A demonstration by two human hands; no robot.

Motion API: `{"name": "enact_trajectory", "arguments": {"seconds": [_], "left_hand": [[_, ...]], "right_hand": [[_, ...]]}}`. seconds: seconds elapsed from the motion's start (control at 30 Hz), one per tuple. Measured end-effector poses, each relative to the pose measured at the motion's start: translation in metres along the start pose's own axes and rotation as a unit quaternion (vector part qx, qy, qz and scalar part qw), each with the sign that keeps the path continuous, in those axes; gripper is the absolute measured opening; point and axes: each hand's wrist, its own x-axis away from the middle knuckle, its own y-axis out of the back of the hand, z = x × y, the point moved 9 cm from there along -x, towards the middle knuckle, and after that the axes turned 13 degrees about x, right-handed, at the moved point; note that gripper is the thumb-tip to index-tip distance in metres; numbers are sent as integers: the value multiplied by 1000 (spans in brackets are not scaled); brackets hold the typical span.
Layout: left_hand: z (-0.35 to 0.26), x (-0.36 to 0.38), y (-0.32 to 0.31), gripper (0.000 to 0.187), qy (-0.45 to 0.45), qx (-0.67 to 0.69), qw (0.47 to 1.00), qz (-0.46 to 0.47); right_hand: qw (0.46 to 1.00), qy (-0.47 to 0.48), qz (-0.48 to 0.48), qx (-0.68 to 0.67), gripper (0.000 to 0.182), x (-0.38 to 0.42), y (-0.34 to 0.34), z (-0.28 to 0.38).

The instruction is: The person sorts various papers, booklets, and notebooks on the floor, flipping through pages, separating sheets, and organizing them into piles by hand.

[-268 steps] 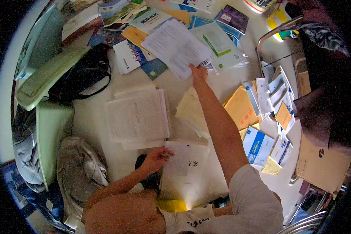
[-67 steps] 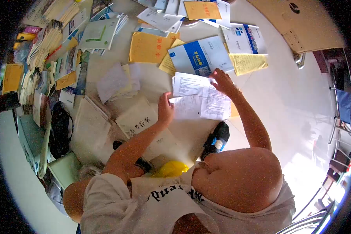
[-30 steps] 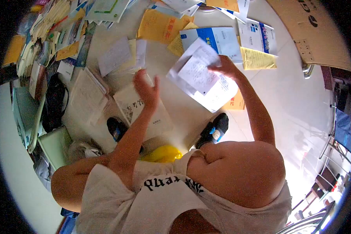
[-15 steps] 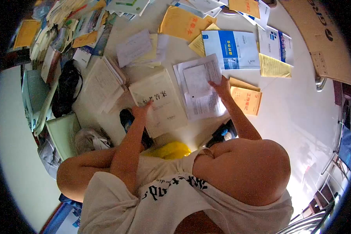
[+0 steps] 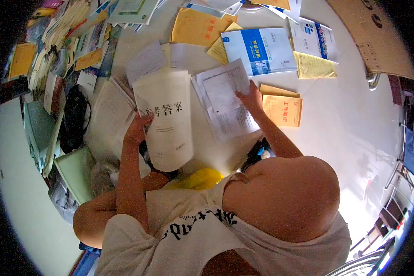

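Centre frame, the booklet point(image 5: 166, 122) is lifted off the floor point(image 5: 349, 119), left hand point(image 5: 137, 130) at its left edge. Just right of it lie loose sheets point(image 5: 225, 103) with the right hand point(image 5: 250, 97) on them. An envelope point(image 5: 282, 110) sits right of those, a bag point(image 5: 73, 120) at left, a cardboard box point(image 5: 372, 37) upper right.

Pretty much all paper here: the white booklet point(image 5: 166, 120) has a matt, smooth cover, and the loose sheets point(image 5: 223, 103) look thin and plain. The blue-and-white booklet point(image 5: 261, 50) seems glossier, the orange envelope point(image 5: 281, 110) is dull kraft-type paper, and the floor point(image 5: 349, 129) is shiny and smooth.
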Motion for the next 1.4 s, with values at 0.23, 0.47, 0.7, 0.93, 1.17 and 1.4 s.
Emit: {"name": "enact_trajectory", "arguments": {"seconds": [0.23, 0.47, 0.7, 0.93, 1.17, 1.4], "left_hand": [[13, -12, -15, 44, -165, -64, 984, -28], [69, -52, -60, 28, -18, 425, 889, 168], [101, -68, -61, 37, 63, 382, 920, 69], [84, -87, -139, 41, 85, 411, 889, 184], [93, -114, -179, 46, 1, 118, 992, 51], [90, -128, -169, 71, -149, -144, 975, -80]], "right_hand": [[968, 163, -80, 173, 64, 29, 34, 100], [947, 108, 39, 299, 88, 37, -3, 112], [983, 7, 106, 151, 65, 26, -36, 70], [992, -10, -82, -99, 39, -8, 35, -36], [995, 1, -97, -13, 32, -6, 85, -76], [973, -83, -215, 8, 23, 2, 140, -62]]}}
